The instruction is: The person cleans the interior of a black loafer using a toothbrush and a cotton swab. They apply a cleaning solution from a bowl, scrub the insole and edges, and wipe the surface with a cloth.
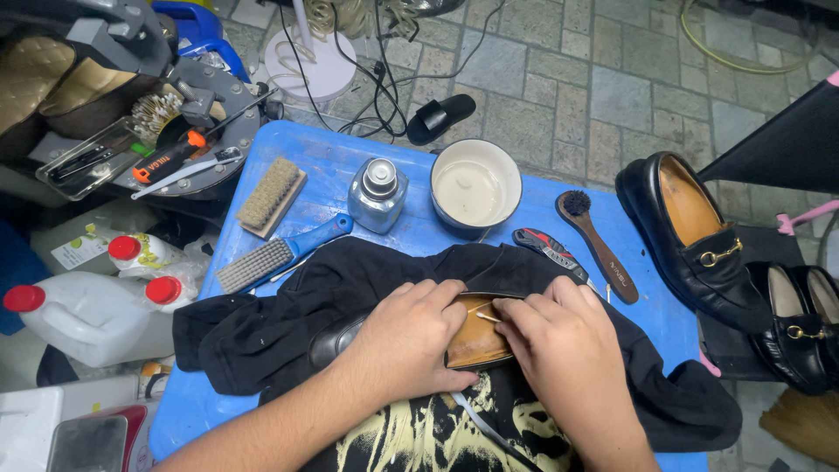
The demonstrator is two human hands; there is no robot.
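Looking down from the head camera, I see my left hand [409, 336] curled over a black shoe [336, 339], fingers together and pressed around its opening, so most of the upper is hidden beneath the palm. My right hand [559, 336] pinches a thin cotton swab [483, 314] between thumb and fingertips, its tip at the tan insole [476, 341]. That shoe lies on a black cloth [288, 306] spread over the blue table [323, 157]; its toe is partly buried in folds. Beyond sit a white bowl [475, 185], a small metal bottle [377, 194] and a wooden brush [272, 196]. Another black loafer [686, 229] stands right of the table.
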